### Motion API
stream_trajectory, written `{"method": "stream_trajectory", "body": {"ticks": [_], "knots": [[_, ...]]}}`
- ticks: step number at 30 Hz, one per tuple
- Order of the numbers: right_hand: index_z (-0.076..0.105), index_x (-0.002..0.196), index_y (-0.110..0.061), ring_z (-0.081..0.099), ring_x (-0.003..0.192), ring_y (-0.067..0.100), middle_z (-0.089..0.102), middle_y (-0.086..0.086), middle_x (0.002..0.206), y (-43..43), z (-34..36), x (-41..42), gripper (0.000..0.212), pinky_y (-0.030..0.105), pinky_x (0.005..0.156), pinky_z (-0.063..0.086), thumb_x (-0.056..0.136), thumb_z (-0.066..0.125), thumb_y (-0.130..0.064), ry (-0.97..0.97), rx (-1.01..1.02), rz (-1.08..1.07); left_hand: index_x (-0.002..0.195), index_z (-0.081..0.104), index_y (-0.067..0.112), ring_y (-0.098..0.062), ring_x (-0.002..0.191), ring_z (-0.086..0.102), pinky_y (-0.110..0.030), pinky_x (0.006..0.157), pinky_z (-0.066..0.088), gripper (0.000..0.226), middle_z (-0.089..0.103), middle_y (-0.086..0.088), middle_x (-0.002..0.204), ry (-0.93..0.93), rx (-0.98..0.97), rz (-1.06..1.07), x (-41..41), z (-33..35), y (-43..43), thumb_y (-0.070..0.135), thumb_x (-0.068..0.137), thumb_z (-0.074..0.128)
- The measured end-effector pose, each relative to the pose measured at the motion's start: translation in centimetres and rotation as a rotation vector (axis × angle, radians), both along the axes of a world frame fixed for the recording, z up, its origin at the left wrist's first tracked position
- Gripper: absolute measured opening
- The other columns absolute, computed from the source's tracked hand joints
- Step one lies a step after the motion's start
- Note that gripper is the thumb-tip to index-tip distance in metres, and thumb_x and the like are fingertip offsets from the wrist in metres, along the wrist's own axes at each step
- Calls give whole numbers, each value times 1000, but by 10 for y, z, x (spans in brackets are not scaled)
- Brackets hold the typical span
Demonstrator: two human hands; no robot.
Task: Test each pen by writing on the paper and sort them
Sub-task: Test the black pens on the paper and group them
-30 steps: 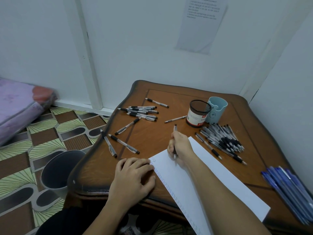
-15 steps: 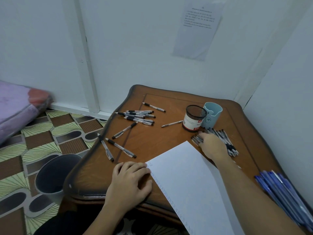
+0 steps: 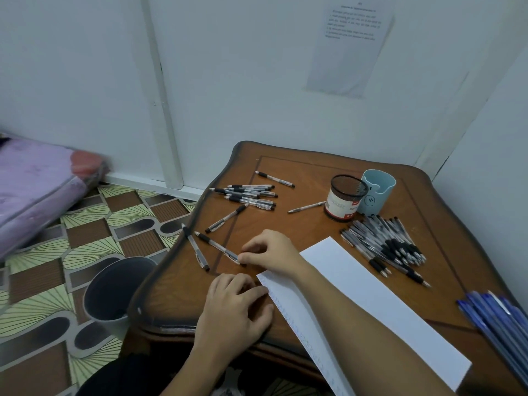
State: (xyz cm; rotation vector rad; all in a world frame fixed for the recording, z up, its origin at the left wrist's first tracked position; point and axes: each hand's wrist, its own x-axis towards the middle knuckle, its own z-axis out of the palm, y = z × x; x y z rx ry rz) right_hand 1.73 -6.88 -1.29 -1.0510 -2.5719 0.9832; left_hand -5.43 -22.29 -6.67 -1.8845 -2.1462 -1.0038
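Pen lay on the counter, its end pinched by curled fingers of the right hand; left hand rested flat, fingers relaxed, at the paper edge.

A brown wooden desk stands in a white-walled corner. A printed sheet hangs on the wall above it. A grey bin sits on the patterned floor just beside the desk; a purple mattress lies far left.
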Motion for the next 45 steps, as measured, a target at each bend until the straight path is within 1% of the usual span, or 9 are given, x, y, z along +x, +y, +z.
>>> {"method": "stream_trajectory", "body": {"ticks": [8, 14, 17, 24, 29, 33, 36, 39, 45], "knots": [[70, 89, -23, 54, 94, 9, 54, -4, 106, 4, 10, 7, 4, 25, 80, 46, 86, 72, -20, 145, -41, -101, 93, 75, 30, -12, 86, 53, -32, 81, 45, 27, 59, 12, 92, 3, 36, 2, -1, -3, 1, 48, 76, 65], [58, 98, -19, 66, 96, 25, 71, 4, 92, 24, 27, 47, 4, 36, 79, 52, 99, 57, -15, 985, -778, -467, 91, 74, 35, -9, 86, 53, -33, 83, 44, 26, 59, 18, 93, -30, 27, 9, 0, 0, 1, 51, 76, 62], [53, 117, -29, 54, 55, 15, 55, 1, 66, 24, 33, 63, 20, 31, 57, 47, 107, 36, -26, 1147, -848, -458, 91, 73, 36, -8, 87, 53, -33, 85, 44, 26, 58, 20, 93, -38, 16, 16, 1, 1, 1, 53, 75, 60], [50, 91, -22, 20, 40, 8, 29, -3, 54, 13, 32, 69, 18, 18, 36, 18, 90, 60, -37, 1076, -752, -426, 91, 71, 38, -6, 91, 52, -31, 88, 40, 27, 57, 22, 95, -55, -10, 26, 2, 3, 1, 55, 76, 58], [62, 92, -7, 51, 53, 16, 48, 4, 55, 10, 23, 63, 41, 31, 59, 47, 107, 34, -33, 1054, -777, -460, 92, 70, 38, -5, 98, 53, -29, 93, 35, 27, 58, 22, 100, -77, -27, 24, 0, 1, 2, 55, 75, 58], [63, 91, -5, 46, 53, 17, 49, 6, 55, 8, 11, 64, 62, 28, 53, 39, 103, 23, -52, 905, -761, -450, 93, 70, 39, -3, 103, 53, -28, 96, 33, 28, 58, 23, 103, -93, -44, 18, -1, 1, 2, 56, 75, 58], [66, 100, -3, 65, 67, 23, 70, 14, 76, 3, 4, 64, 48, 25, 52, 44, 101, 41, -44, 802, -692, -359, 92, 70, 39, -2, 102, 53, -27, 96, 31, 27, 58, 23, 102, -95, -39, 25, -1, 2, 2, 56, 74, 58], [56, 80, -13, 47, 54, 24, 58, 9, 63, 0, -6, 63, 29, 26, 42, 31, 84, 69, -39, 779, -645, -284, 91, 69, 39, -3, 101, 53, -27, 95, 30, 26, 59, 23, 102, -93, -33, 27, 0, 2, 2, 55, 73, 59], [62, 84, -11, 61, 69, 25, 69, 14, 75, -5, -16, 60, 28, 28, 55, 43, 89, 61, -39, 677, -613, -194, 93, 69, 40, -3, 104, 52, -31, 96, 33, 28, 58, 23, 104, -90, -58, 31, -1, 1, 3, 58, 74, 58]]}}
